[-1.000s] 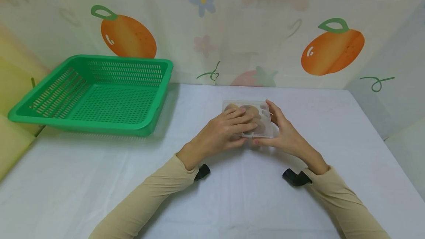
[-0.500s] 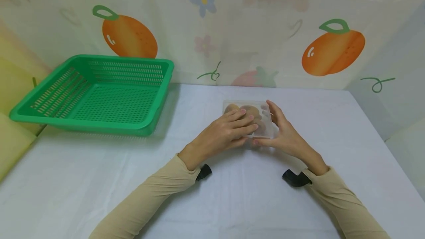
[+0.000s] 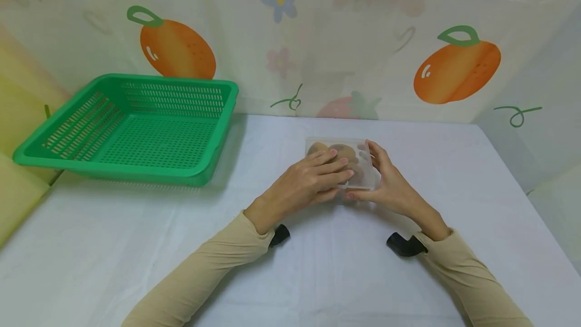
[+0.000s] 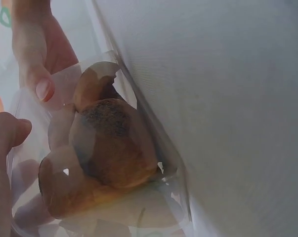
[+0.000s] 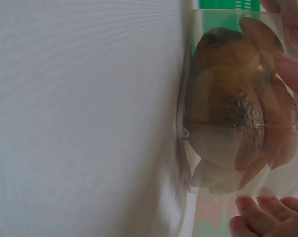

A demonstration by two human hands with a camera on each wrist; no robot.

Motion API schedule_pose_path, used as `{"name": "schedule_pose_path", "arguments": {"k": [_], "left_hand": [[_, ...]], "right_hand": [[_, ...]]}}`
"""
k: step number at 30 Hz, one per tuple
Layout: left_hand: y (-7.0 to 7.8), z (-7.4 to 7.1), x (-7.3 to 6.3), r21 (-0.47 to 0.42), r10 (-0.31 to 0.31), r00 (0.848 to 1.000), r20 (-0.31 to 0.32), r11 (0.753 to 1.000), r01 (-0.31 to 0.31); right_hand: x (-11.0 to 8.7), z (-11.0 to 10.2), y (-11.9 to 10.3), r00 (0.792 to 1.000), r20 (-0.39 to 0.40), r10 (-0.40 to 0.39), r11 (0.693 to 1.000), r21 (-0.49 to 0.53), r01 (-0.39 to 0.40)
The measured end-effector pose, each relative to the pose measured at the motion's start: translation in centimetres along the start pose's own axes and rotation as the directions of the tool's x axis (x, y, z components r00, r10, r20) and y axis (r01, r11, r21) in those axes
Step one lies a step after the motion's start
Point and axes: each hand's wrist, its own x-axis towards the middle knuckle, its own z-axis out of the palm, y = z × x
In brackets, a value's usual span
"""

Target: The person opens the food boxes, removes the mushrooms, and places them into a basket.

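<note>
A clear plastic box (image 3: 365,180) with a lid stands at the middle of the table. Inside are several brown, rounded mushrooms (image 5: 213,113) with dark, rough patches, packed close together. My left hand (image 3: 295,188) lies over the lid from the left, fingers spread on top and thumb low at the front. My right hand (image 3: 395,185) grips the box's right side, thumb at the front and fingers toward the back corner. The left wrist view shows the mushrooms (image 4: 114,148) through the box wall, partly blurred by reflections.
A green plastic basket (image 3: 213,150) with slotted walls stands at the left, with nothing visible in it. White cloth (image 3: 327,276) covers the table. Behind it hangs a printed curtain (image 3: 236,29) with orange fruit and flowers.
The right hand's upper finger has shifted slightly at the box's back right corner. The box and the left hand stay almost where they were.
</note>
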Motion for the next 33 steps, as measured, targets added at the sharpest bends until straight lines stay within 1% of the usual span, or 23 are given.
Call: {"name": "schedule_pose_path", "arguments": {"k": [3,7,10,12,16,19,21,24,27,30,33], "left_hand": [[0.1,-0.1,0.2,0.013,-0.016,1.000,-0.008,1.000,0.016],[0.3,0.0,0.3,0.114,0.008,1.000,-0.004,0.993,-0.007],[0.3,0.0,0.4,0.152,0.021,1.000,0.007,0.988,-0.022],[0.4,0.0,0.4,0.130,0.015,1.000,0.010,0.991,-0.016],[0.4,-0.3,0.4,0.053,-0.010,1.000,0.012,0.999,0.009],[0.3,-0.5,0.4,-0.002,-0.024,1.000,0.009,1.000,0.024],[0.1,-0.5,0.4,-0.020,-0.027,1.000,0.002,0.999,0.027],[-0.1,-0.5,0.5,-0.037,-0.030,0.999,-0.038,0.999,0.029],[-0.3,-0.7,0.6,-0.047,-0.055,0.995,-0.083,0.998,0.051],[-0.4,-0.9,0.6,-0.031,-0.086,0.989,-0.118,0.996,0.083],[-0.6,-1.1,0.7,0.001,-0.105,0.982,-0.158,0.994,0.106]], "right_hand": [[0.0,-0.1,-0.1,1.000,-0.002,-0.009,1.000,-0.002,0.009],[-0.1,-0.1,-0.1,1.000,-0.001,-0.007,1.000,0.006,0.007],[-0.1,-0.1,0.0,1.000,0.001,-0.002,1.000,0.011,0.002],[-0.2,-0.1,0.0,1.000,0.002,-0.002,1.000,0.011,0.002],[-0.2,-0.1,0.1,1.000,0.005,-0.004,1.000,0.011,0.004],[-0.3,-0.1,0.0,1.000,0.006,-0.005,1.000,0.010,0.005],[-0.2,-0.1,0.0,1.000,0.007,-0.001,1.000,0.007,0.001],[-0.2,-0.1,-0.1,1.000,0.011,0.006,1.000,0.010,-0.006],[-0.2,-0.2,-0.2,1.000,0.014,0.011,1.000,0.012,-0.012],[-0.2,-0.2,-0.3,1.000,0.013,0.017,1.000,0.006,-0.017],[-0.3,-0.1,-0.3,1.000,0.009,0.023,1.000,-0.004,-0.023]]}}
